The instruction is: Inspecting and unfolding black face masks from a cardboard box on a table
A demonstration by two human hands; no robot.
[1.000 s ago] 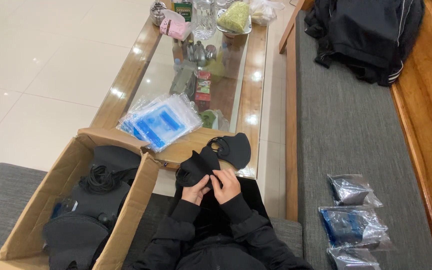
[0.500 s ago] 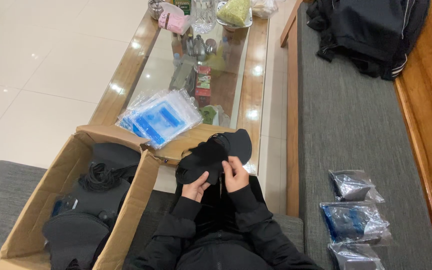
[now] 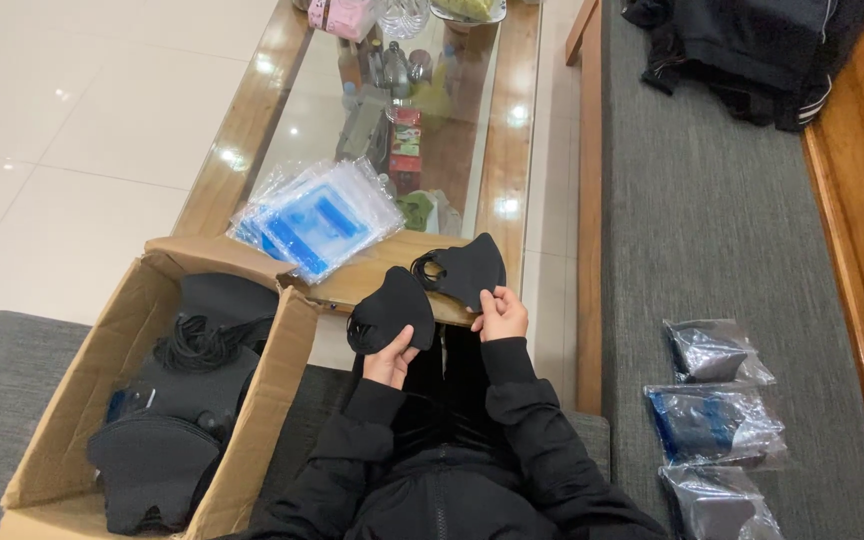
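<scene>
Black masks are held in both hands just above the person's lap, over the near edge of the glass-topped worktop (image 3: pixel 522 130). Nearest the body, the left hand (image 3: pixel 390 360) is closed on the lower edge of one black mask (image 3: pixel 392 305), which stands up from its fingers with the ear loops hanging off its left side. Just beside it, the right hand (image 3: pixel 500 315) pinches the bottom corner of a second black mask (image 3: pixel 467 268), which rises above and a little to the left of that hand, so that its loops nearly meet the first mask. The two masks sit side by side, close but barely overlapping, in front of an open cardboard flap. To the left of the hands an open cardboard box (image 3: pixel 62 420) rests on a grey cushion, filled with more black masks and a tangle of black loops. To the right, on the grey bench seat (image 3: pixel 712 220), three filled clear bags (image 3: pixel 717 425) lie in a column, well apart from the hands. Just beyond the masks, at the near left corner of the worktop, a stack of clear plastic bags with blue inserts (image 3: pixel 317 215) lies fanned out. Farther along the worktop stand small bottles and a red and green packet, with a pink box (image 3: pixel 342 15) at the far end. A dark jacket (image 3: pixel 752 50) is heaped on the far end of the bench seat.
</scene>
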